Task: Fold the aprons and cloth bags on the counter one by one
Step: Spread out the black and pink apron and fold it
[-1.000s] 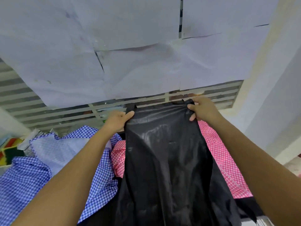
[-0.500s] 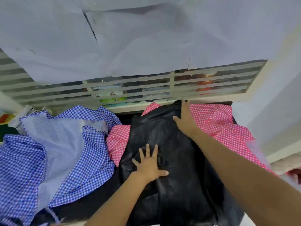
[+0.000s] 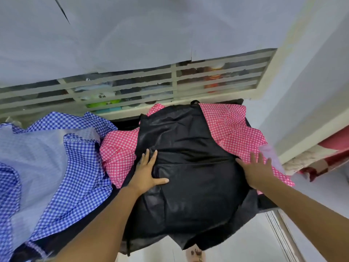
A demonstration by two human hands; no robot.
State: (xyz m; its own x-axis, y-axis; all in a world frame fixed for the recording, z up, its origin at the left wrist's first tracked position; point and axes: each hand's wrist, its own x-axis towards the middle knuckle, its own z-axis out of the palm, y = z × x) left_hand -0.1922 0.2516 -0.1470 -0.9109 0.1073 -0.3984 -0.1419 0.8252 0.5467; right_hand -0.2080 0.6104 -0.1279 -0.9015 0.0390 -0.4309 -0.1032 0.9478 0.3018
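Observation:
A shiny black apron [image 3: 188, 167] lies spread flat on the counter, its lower part hanging over the near edge. My left hand [image 3: 147, 173] presses flat on its left side, fingers straight and thumb out. My right hand [image 3: 258, 169] lies flat with spread fingers at the black apron's right edge, partly on a pink checked cloth [image 3: 226, 127] that lies underneath. The pink checked cloth also shows left of the black apron.
A heap of blue checked cloth [image 3: 62, 163] fills the counter's left side. Behind the counter is a slatted white window grille [image 3: 132, 87] under pale sheets. A white wall stands at the right, with red patterned fabric [image 3: 324, 159] beyond its ledge.
The black apron went from held up by its top corners to lying on the counter. My right hand slid from the apron's top down to its right edge; my left hand stayed pressing.

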